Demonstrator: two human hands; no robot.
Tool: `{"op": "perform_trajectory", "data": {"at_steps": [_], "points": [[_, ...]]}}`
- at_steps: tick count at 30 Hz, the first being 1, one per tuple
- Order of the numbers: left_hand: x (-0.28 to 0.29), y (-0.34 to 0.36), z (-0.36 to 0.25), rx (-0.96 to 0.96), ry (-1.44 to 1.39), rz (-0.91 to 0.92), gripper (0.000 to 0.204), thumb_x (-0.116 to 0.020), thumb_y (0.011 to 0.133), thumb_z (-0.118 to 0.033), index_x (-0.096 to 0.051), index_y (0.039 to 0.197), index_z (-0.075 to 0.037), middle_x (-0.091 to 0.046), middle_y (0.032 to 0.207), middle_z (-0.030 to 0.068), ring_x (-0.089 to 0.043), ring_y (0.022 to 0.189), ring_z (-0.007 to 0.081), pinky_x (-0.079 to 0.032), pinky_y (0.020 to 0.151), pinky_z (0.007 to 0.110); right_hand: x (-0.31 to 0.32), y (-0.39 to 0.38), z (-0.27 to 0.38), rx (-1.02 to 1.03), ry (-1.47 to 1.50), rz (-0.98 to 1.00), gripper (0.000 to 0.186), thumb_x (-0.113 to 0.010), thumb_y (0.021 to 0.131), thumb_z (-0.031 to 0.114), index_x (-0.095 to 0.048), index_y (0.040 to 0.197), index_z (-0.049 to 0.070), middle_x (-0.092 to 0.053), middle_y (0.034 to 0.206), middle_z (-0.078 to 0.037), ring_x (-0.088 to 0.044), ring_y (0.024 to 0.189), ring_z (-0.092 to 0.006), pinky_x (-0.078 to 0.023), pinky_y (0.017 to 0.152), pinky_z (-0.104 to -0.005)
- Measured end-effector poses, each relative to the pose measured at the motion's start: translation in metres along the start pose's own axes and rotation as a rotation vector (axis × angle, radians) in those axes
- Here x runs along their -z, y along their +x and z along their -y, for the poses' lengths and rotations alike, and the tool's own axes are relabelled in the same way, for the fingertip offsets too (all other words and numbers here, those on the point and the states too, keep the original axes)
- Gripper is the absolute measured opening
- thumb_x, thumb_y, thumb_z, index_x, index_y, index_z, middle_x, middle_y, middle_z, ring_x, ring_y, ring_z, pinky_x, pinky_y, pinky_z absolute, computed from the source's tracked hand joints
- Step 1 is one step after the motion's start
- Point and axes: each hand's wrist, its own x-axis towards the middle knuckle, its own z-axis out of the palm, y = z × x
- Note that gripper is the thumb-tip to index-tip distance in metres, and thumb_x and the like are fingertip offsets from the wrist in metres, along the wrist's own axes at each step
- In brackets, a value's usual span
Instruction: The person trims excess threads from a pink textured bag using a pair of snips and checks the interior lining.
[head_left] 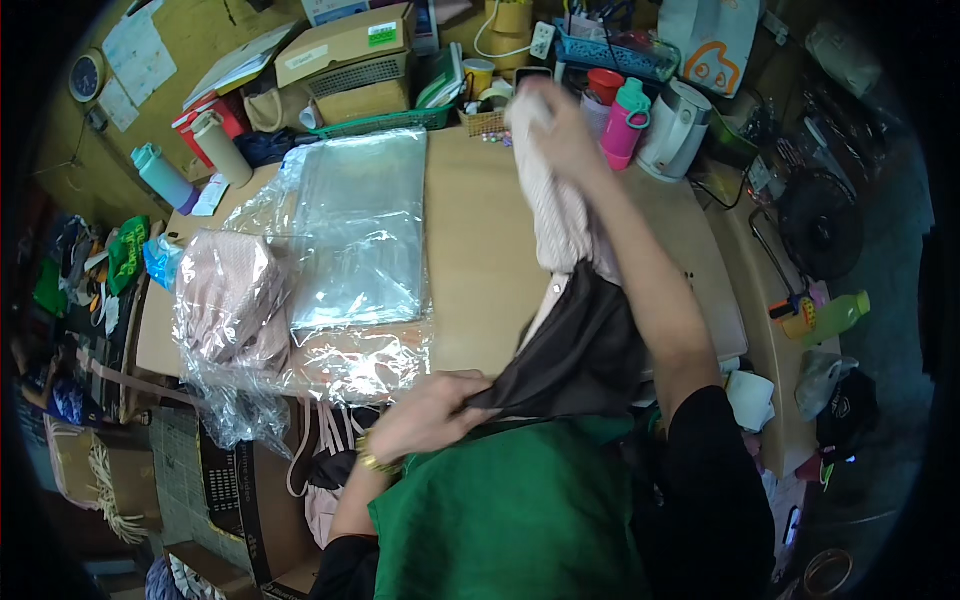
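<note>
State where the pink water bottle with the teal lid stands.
In the head view, the pink water bottle stands at the table's far right, beside the white kettle, just beyond the raised right hand.

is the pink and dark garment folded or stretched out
Stretched out: the pink-and-dark fabric garment hangs taut between the raised right hand and the left hand gripping its dark lower end.
</note>
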Motion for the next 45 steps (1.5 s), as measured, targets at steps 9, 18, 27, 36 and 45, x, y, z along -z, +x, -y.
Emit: {"op": "perform_trajectory", "data": {"at_steps": [9,18,27,36,45], "points": [[0.018,0.002,-0.095,-0.339,0.181,0.070,0.030,-0.070,0.075,-0.017,-0.054,0.096,-0.003,-0.050,0.092,0.0130,-0.058,0.071,0.0363,-0.045,0.061,0.046,0.066,-0.015,-0.051,-0.650,0.774,-0.296,0.039,-0.066,0.090,0.026,-0.060,0.114,-0.003,-0.067,0.111,-0.012,-0.063,0.101,-0.0253,-0.048,0.088,-0.0349],[-0.019,0.028,-0.038,0.155,0.378,0.230,0.051,-0.059,0.091,-0.023,-0.045,0.138,-0.007,-0.065,0.087,0.0237,-0.064,0.086,0.0377,-0.050,0.073,0.048,0.051,-0.165,-0.045,-0.399,-0.642,0.026,0.025,-0.058,0.090,0.015,-0.062,0.112,0.003,-0.066,0.097,-0.018,-0.064,0.096,-0.0323,-0.049,0.088,-0.0384],[-0.003,0.057,0.066,0.042,0.889,-0.319,0.045,-0.072,0.069,-0.010,-0.061,0.112,-0.012,-0.043,0.144,0.0153,-0.048,0.125,0.0357,-0.042,0.097,0.050,0.029,-0.216,0.175,-0.135,0.418,1.198,0.024,-0.063,0.089,0.023,-0.064,0.099,0.002,-0.067,0.091,-0.023,-0.067,0.089,-0.0366,-0.052,0.079,-0.0451],[-0.011,0.007,0.094,0.193,-0.840,-0.786,0.016,-0.046,0.089,0.003,-0.059,0.096,-0.001,-0.063,0.114,0.0172,-0.065,0.098,0.0249,-0.051,0.092,0.033,0.120,-0.222,0.104,-0.624,-0.365,0.828,0.050,-0.076,0.077,0.045,-0.060,0.079,-0.002,-0.063,0.086,-0.016,-0.063,0.084,-0.0349,-0.049,0.076,-0.0429],[0.020,-0.024,0.042,0.049,-0.051,-0.374,0.089,-0.085,0.068,-0.026,-0.041,0.143,-0.007,-0.037,0.147,0.0193,-0.035,0.138,0.0335,-0.030,0.113,0.046,0.097,-0.233,0.137,-0.712,0.213,0.613,0.025,-0.076,0.079,0.015,-0.059,0.092,0.002,-0.055,0.078,-0.009,-0.058,0.067,-0.0209,-0.046,0.061,-0.0345]]}}
